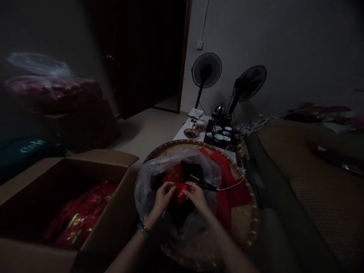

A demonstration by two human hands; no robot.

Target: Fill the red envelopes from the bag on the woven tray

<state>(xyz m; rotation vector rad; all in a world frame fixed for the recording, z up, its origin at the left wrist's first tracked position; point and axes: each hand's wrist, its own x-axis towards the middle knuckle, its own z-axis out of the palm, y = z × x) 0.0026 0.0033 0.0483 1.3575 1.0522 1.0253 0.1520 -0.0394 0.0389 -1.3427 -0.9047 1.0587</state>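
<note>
Between both hands is a small red fabric piece [181, 192], its exact kind hard to make out in the dim light. My left hand [165, 195] pinches its left edge, and my right hand [196, 195] pinches the right one. Below them a clear plastic bag [145, 185] lies spread with black and red pieces inside. A dark pen-like tool [206, 185] with a metal tip and a white cord rests just beyond my right fingers. All this sits on a round woven bamboo tray [240, 220], where red cloth strips [224, 204] lie along the right.
A cardboard box [105, 216] of red packets stands at the left. Behind the tray, a low table [182, 131] carries small cups [218, 137]. Two fans [206, 70] stand by the wall. A woven mat [309, 178] covers a seat at the right; a white cord [267, 120] trails there.
</note>
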